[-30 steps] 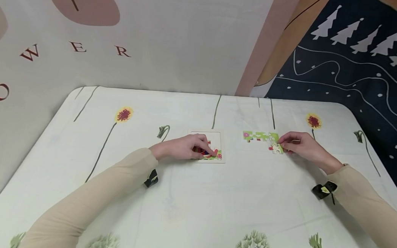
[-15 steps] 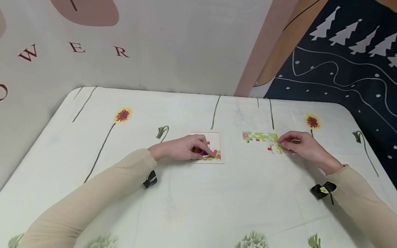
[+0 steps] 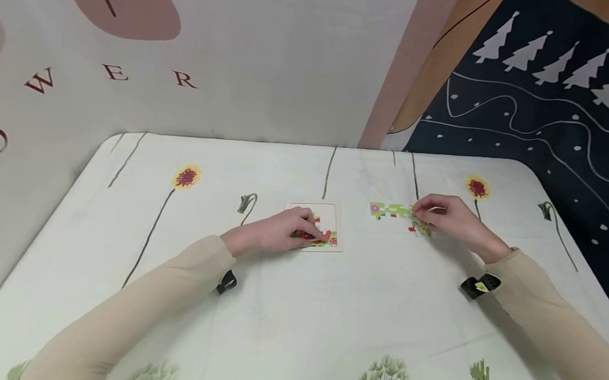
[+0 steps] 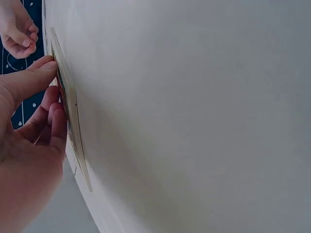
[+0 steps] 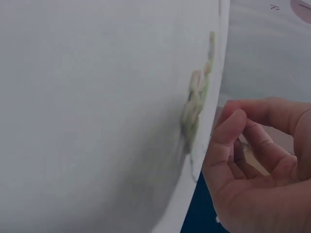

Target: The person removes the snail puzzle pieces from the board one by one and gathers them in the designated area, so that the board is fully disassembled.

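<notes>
My left hand (image 3: 283,229) rests its fingertips on a square jigsaw puzzle tray (image 3: 340,244) with a pale rim, partly filled with a red, blue and green picture. In the left wrist view the tray (image 4: 74,114) appears edge-on, fingertips against its picture side. To its right lie several loose green puzzle pieces (image 3: 397,210), some printed with a white rabbit. My right hand (image 3: 452,216) hovers over their right end and covers part of them. In the right wrist view its thumb and forefinger tips (image 5: 238,119) meet, with nothing visible between them, beside the blurred pieces (image 5: 194,107).
A white cloth (image 3: 297,306) with printed flowers covers the table. Behind it hangs a pale wall cloth (image 3: 268,95) with letters, and a navy one (image 3: 528,134) with white trees stands at the right. Black devices (image 3: 479,286) hang at both wrists.
My right hand has moved left from the right edge of the loose pieces to above them. The left hand stays on the tray.
</notes>
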A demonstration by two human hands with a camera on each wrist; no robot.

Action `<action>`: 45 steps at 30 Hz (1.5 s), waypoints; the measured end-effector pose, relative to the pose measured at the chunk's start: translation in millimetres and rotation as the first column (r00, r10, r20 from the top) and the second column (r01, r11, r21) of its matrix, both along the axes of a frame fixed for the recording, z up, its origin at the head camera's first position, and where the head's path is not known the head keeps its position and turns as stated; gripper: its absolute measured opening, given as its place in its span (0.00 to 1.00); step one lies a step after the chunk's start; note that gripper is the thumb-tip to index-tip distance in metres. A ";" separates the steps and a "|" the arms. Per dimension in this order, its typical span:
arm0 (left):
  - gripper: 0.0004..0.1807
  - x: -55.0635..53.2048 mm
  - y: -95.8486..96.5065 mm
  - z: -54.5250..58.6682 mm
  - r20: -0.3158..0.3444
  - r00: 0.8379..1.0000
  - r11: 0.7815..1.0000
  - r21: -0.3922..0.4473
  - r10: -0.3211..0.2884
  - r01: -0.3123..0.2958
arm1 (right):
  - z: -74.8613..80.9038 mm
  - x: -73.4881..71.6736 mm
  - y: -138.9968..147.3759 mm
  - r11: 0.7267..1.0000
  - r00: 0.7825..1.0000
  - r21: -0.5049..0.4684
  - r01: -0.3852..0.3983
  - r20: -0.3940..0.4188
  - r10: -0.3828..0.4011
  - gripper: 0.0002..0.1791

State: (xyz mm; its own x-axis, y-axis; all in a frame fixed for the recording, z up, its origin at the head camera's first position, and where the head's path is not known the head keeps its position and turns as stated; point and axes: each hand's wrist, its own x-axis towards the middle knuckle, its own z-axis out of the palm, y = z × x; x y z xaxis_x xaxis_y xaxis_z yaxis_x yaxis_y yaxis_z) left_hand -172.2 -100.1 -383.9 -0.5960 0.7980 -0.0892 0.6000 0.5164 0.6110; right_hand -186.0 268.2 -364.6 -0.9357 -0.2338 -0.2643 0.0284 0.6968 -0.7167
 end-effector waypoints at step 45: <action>0.14 -23.0 -28.3 -1.5 0.248 0.968 0.998 0.031 0.044 -0.053 | -6.5 -9.8 -123.0 0.954 0.959 -0.103 -0.282 0.004 0.284 0.14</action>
